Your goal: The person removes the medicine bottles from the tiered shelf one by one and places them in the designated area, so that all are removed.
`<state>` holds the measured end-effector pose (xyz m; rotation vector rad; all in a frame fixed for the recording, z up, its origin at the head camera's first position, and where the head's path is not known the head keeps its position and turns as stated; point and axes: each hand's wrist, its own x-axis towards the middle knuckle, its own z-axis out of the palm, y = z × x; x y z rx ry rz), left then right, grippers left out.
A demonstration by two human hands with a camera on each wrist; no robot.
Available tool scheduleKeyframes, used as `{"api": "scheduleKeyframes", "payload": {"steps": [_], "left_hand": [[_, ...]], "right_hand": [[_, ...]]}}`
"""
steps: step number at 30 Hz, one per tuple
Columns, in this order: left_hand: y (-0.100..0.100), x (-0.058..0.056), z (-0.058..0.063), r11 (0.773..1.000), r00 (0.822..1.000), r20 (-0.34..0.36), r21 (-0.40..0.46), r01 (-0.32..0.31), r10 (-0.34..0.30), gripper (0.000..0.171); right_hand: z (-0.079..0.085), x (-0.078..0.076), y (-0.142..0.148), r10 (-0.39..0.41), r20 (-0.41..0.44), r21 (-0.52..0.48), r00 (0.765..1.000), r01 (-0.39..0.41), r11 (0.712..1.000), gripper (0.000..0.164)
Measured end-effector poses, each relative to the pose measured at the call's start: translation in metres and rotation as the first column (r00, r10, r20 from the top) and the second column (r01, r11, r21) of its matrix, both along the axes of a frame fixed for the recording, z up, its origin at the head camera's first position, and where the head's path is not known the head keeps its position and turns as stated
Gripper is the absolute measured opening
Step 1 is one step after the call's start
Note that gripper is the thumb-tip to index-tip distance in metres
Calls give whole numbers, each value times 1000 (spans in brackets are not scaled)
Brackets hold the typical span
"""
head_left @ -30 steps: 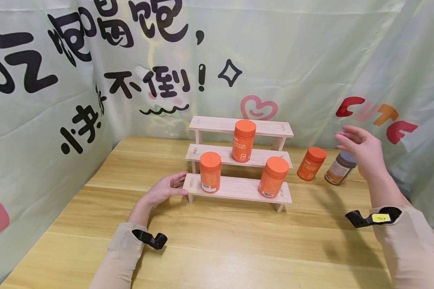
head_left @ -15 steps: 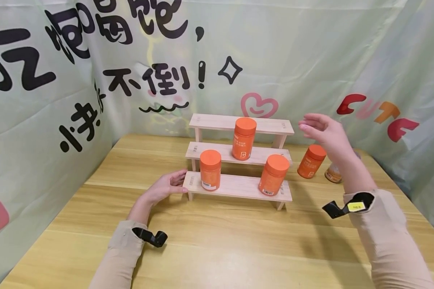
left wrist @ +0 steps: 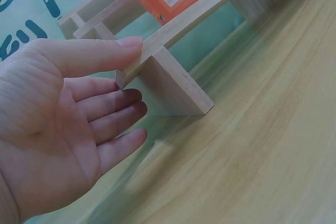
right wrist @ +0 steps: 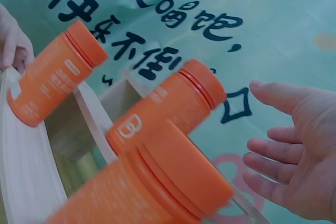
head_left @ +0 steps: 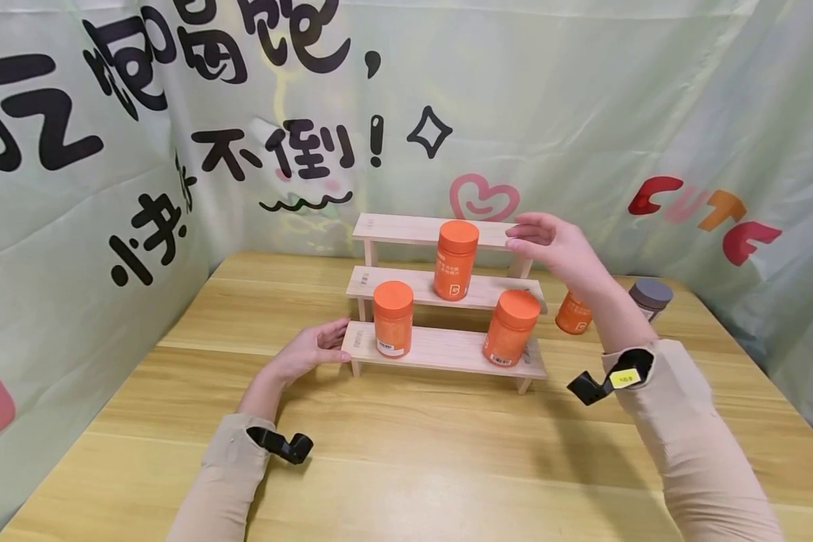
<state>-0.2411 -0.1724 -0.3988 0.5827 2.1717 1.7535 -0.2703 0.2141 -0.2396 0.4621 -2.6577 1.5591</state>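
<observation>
A three-step wooden display stand [head_left: 447, 355] stands on the table. My left hand [head_left: 309, 351] holds the left end of its lowest step, thumb on the plank [left wrist: 181, 20] and fingers beyond its corner. My right hand [head_left: 557, 245] is in the air at the right end of the top step, with fingers loosely extended and nothing in it. One orange screw-lid bottle [head_left: 393, 320] stands at the left of the lowest step, another orange bottle [head_left: 513, 329] at its right. A third orange bottle [head_left: 456, 260] stands upright on the middle step.
Right of the stand, a fourth orange bottle [head_left: 573, 315] on the table is partly hidden by my right forearm. Beside it stands a bottle with a grey lid [head_left: 650, 292]. A printed cloth [head_left: 569, 98] hangs behind the table.
My right hand has moved left from above the grey-lidded bottle to the top step's right end. The left hand and the bottles have stayed in place.
</observation>
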Motion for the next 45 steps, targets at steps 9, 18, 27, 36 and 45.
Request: {"api": "scheduleKeyframes", "payload": {"steps": [9,18,27,36,45], "left_hand": [[0,1,1,1000,1000,1,-4,7,-7,77],[1,0,1,1000,1000,-2,1,4,-4,78],[0,1,1,1000,1000,-1,-9,-4,4,77],[0,0,1,1000,1000,0,-13,0,0,78],[0,1,2,1000,1000,3,-11,1,-1,79]], "right_hand": [[-7,-9,-24,62,20,5,998,-62,998,64],[-10,-15,-45,69,26,-15,997,-69,998,67],[-15,-17,-58,55,23,8,998,-55,998,65],[-16,-18,-65,30,10,36,999,-31,999,64],[-15,-16,-67,30,3,52,1000,-31,998,58]]}}
